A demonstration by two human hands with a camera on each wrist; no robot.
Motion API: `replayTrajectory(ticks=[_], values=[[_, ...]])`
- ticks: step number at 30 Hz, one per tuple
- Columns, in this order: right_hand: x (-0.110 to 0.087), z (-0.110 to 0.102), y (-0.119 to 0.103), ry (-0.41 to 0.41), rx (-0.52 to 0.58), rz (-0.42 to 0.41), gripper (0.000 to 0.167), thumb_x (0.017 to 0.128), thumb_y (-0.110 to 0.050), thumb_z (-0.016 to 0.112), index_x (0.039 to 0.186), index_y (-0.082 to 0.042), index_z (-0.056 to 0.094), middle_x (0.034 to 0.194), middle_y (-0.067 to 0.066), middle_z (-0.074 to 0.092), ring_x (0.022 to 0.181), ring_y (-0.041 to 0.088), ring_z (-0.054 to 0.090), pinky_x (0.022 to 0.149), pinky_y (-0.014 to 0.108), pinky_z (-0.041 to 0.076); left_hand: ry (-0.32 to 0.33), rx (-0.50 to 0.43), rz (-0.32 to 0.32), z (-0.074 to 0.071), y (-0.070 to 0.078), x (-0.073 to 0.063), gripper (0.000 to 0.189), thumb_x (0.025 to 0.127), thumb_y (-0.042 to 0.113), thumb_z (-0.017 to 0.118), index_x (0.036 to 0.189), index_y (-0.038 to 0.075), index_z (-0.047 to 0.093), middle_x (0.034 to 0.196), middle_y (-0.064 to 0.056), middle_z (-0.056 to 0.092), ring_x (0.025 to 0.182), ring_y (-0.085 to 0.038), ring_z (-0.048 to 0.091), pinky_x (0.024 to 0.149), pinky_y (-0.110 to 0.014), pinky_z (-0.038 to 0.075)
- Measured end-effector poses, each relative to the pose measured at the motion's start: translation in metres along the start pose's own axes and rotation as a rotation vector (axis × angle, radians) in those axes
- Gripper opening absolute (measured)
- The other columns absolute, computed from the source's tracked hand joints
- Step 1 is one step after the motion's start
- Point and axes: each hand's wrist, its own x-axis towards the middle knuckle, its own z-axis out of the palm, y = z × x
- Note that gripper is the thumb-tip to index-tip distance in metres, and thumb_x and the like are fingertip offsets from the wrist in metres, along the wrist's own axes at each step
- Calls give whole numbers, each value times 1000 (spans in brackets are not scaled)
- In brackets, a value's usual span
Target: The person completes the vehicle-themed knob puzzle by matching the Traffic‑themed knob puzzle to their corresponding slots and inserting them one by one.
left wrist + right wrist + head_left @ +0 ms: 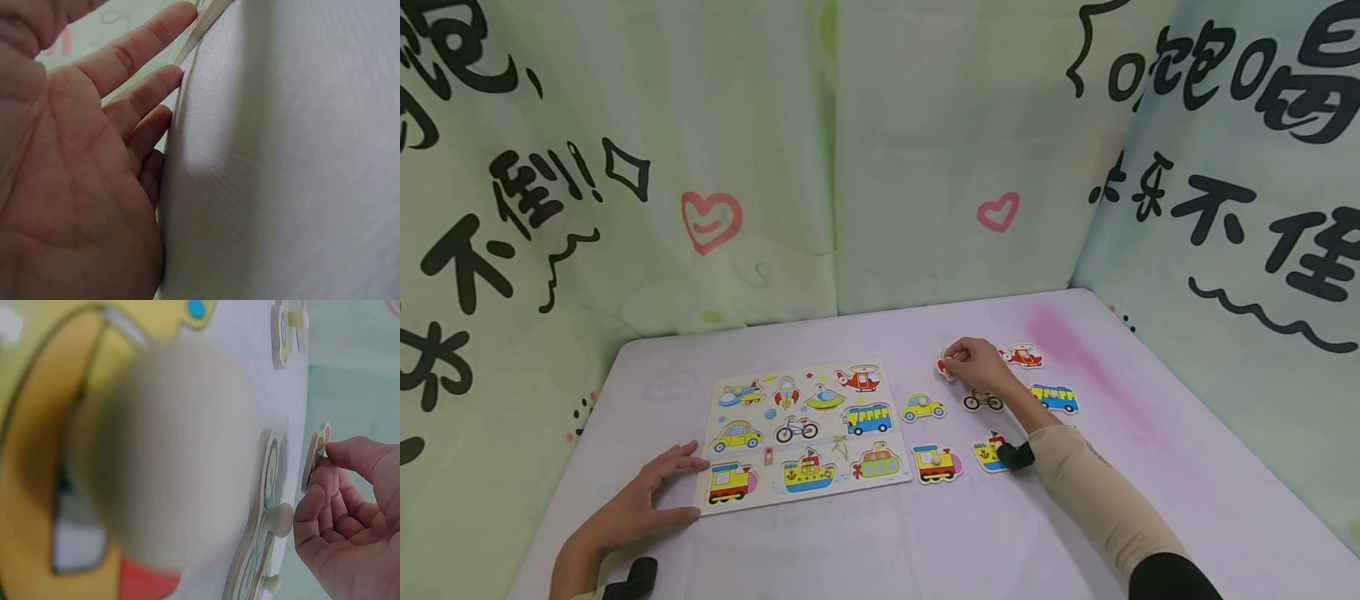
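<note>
A flat puzzle board [842, 437] printed with vehicles lies on the table. My left hand [632, 504] is at its left side, fingers extended and fingertips at the edge; the left wrist view shows its palm [81, 187] beside the white cloth. My right hand [981, 364] reaches to the far side of the loose pieces. Its thumb and fingers pinch a small red-and-white puzzle piece [945, 367], seen edge-on as a wooden piece [317, 456] in the right wrist view. The bicycle piece [982, 402] lies below that hand, the helicopter piece [1024, 356] beyond it.
Loose pieces lie right of the board: a yellow car [923, 407], a train [936, 463], a ship [988, 454] partly behind the wrist camera, and a bus [1055, 397] beside the forearm. A large blurred knob [169, 456] fills the right wrist view's foreground. Printed curtains [910, 167] surround the table.
</note>
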Motion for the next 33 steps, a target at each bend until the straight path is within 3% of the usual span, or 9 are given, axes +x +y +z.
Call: replayTrajectory(ticks=[15, 33], values=[[-7, 5, -7, 8, 92, -3, 22, 98, -21, 69, 111, -3, 67, 96, 10, 66, 83, 22, 60, 71, 24, 51, -3, -14, -5, 0, -2, 1, 57, 79, 18, 87, 130, 10, 62, 159, -30, 34, 146, -58, 17, 109, -80, 18], [-7, 17, -37, -25, 159, -52, 20, 99, -22, 68, 111, -5, 68, 93, 7, 69, 85, 24, 63, 73, 28, 49, -8, -5, -26, -1, -1, 2, 58, 79, 23, 87, 130, 11, 62, 160, -28, 33, 147, -56, 16, 111, -79, 17]])
